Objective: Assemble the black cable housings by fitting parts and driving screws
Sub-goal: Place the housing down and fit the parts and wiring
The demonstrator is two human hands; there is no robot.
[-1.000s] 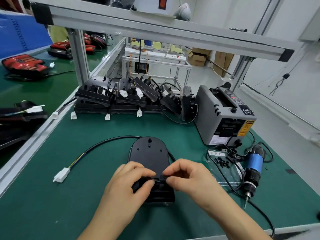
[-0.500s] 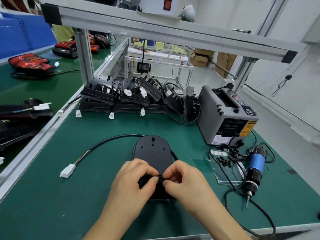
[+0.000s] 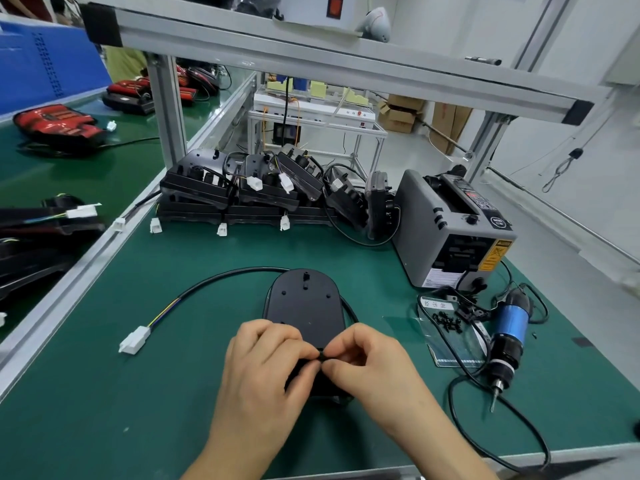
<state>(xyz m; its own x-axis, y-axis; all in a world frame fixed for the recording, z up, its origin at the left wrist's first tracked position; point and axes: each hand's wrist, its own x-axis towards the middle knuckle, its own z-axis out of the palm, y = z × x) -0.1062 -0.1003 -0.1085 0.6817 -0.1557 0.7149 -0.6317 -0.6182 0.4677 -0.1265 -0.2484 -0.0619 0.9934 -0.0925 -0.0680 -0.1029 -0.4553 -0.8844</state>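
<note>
A black cable housing lies flat on the green mat, rounded end away from me. Its black cable loops left to a white connector. My left hand and my right hand meet over the housing's near end, fingers curled, both pinching a small black part between fingertips. The near end of the housing is hidden under my hands. Loose black screws lie on a clear bag to the right. A blue electric screwdriver lies beside them, bit pointing toward me.
Several black housings with white connectors are stacked at the back. A grey tape dispenser stands at the back right. The screwdriver's cord curls near the front right edge. An aluminium frame post rises at the left.
My hands have drawn closer together over the housing's near end, fingertips now touching around the small black part. The housing and cable stay where they were.
</note>
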